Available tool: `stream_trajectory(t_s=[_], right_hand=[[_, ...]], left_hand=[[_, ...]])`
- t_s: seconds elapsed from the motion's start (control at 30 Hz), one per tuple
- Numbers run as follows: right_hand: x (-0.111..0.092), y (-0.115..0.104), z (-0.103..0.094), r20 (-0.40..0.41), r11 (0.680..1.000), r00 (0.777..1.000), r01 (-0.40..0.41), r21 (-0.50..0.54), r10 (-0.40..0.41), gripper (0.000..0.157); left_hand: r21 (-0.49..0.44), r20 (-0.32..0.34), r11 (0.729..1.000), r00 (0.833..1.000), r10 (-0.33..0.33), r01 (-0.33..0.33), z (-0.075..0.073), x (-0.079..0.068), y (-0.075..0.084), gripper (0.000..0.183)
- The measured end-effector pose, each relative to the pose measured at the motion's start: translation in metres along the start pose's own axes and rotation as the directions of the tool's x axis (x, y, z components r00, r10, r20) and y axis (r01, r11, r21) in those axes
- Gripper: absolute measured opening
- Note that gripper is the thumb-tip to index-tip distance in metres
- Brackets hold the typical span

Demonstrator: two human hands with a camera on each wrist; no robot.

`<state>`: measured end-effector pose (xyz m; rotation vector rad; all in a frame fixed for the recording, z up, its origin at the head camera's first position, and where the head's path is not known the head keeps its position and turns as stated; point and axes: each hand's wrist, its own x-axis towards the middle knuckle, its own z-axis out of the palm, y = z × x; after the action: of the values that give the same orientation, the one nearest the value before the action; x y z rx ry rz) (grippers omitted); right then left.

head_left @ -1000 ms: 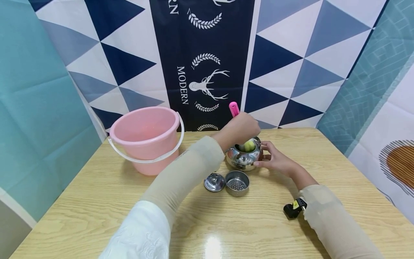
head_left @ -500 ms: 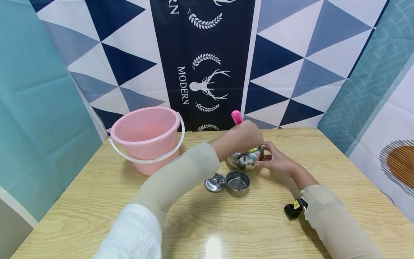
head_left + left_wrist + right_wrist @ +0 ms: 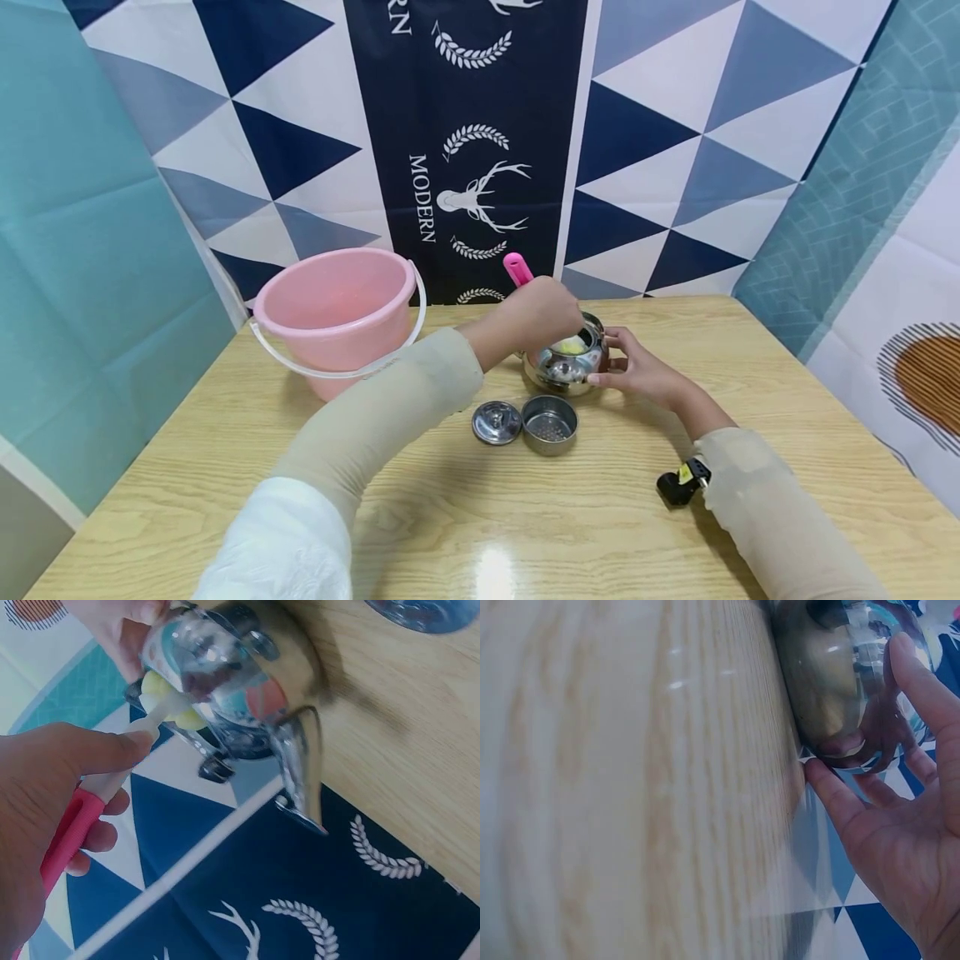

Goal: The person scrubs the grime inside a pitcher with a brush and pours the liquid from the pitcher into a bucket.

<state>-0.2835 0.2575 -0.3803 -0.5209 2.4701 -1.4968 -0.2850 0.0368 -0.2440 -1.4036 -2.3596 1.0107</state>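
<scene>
My left hand (image 3: pixel 542 314) grips the pink-and-white handle (image 3: pixel 517 268) of a bottle brush over a shiny metal teapot (image 3: pixel 562 371). Its pale yellow head (image 3: pixel 187 720), which looks like sponge, sits in the teapot's round opening, partly hidden by the rim. In the left wrist view, the thumb lies along the white part of the handle. From the right side, my right hand (image 3: pixel 641 368) holds the teapot, thumb and fingers spread round its wall. The teapot stands on the table. In front of it lie a round metal lid (image 3: pixel 497 422) and a perforated strainer cup (image 3: pixel 551 425).
A pink bucket (image 3: pixel 337 330) with a white handle stands at the back left of the wooden table (image 3: pixel 570 525). Patterned cloth (image 3: pixel 637 150) hangs behind the table's far edge. A small black device (image 3: pixel 678 487) is attached at the right wrist.
My left hand and the brush first moved right and down over the teapot, then back left, with the handle now tilted more leftward. The right hand and teapot stay in place.
</scene>
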Motion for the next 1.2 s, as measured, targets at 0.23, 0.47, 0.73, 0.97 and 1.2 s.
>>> stream_trajectory(t_s=[0.23,0.47,0.73,0.97,1.2], right_hand=[[0.0,-0.001,0.002,-0.003,1.0,1.0,0.013,0.014,-0.013,0.084],[-0.004,-0.003,0.003,-0.003,1.0,1.0,0.024,0.008,-0.024,0.084],[-0.001,-0.004,0.001,0.0,0.999,1.0,0.021,0.028,-0.021,0.085],[-0.001,-0.006,0.002,-0.001,1.0,1.0,0.007,0.013,-0.007,0.086],[-0.001,-0.004,0.0,0.01,1.0,1.0,0.005,0.017,-0.006,0.087]], left_hand=[[-0.047,-0.073,0.993,0.991,-0.113,0.11,0.015,-0.002,-0.011,0.013],[-0.093,-0.069,0.98,0.981,-0.182,0.175,0.021,0.011,-0.016,0.012],[-0.116,-0.053,0.974,0.979,-0.199,0.192,0.012,0.026,-0.018,0.012],[-0.082,-0.046,0.986,0.987,-0.152,0.148,0.001,0.031,-0.007,0.014],[-0.013,-0.057,0.996,0.995,-0.085,0.084,-0.007,0.027,0.009,0.017]])
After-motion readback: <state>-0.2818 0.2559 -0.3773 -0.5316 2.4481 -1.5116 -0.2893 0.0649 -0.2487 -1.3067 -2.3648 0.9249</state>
